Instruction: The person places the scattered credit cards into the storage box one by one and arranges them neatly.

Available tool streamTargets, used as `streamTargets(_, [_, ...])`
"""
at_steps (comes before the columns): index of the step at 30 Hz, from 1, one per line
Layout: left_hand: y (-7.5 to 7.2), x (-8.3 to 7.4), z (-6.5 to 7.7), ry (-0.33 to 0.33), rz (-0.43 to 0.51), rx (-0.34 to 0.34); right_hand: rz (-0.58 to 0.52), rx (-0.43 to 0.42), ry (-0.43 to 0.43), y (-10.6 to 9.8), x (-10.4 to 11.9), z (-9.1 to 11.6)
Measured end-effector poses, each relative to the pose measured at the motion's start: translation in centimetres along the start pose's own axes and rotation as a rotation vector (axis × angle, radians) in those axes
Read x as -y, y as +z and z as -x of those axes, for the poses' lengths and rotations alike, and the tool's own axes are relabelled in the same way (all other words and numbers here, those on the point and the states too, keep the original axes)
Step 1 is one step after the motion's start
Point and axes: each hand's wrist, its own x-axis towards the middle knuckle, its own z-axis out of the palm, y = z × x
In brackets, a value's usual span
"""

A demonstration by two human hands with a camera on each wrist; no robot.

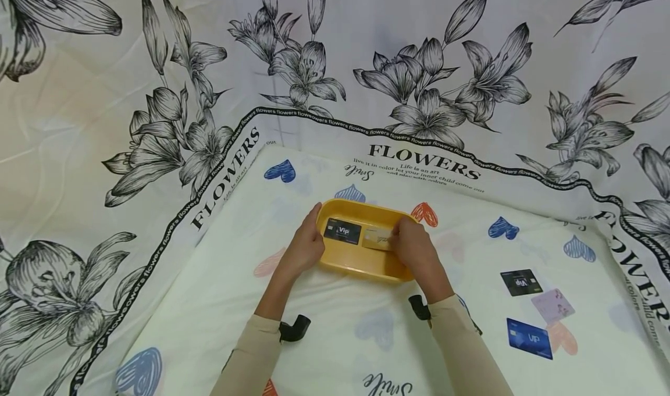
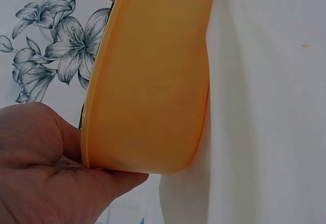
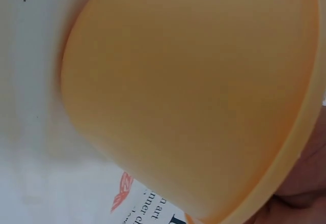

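Note:
A yellow plastic tray with raised walls sits on the white cloth. Inside lie a black VIP card and, to its right, a gold card. At the tray's left end my left hand grips the wall; in the left wrist view, the thumb and fingers of that hand lie on either side of the rim. My right hand reaches over the right end, its curled fingers at the gold card's right edge, covering part of it. The right wrist view shows mostly the tray's outer wall.
To the right on the cloth lie another black VIP card, a pale pink card and a blue VIP card. Printed hearts and lettering mark the cloth. Flower-patterned fabric rises behind and at the sides.

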Motion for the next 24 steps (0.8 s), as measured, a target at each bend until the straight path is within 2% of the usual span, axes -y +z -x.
streamTargets(7, [0.05, -0.06, 0.0, -0.014, -0.006, -0.002, 0.01, -0.009, -0.01, 0.11, -0.1, -0.01])
streamTargets(19, [0.06, -0.13, 0.05, 0.01, 0.001, -0.002, 0.046, -0.019, 0.008, 0.41, -0.03, -0.06])
streamTargets(24, [0.04, -0.22, 0.07, 0.002, 0.001, -0.003, 0.036, -0.02, -0.019, -0.1, 0.3, 0.41])
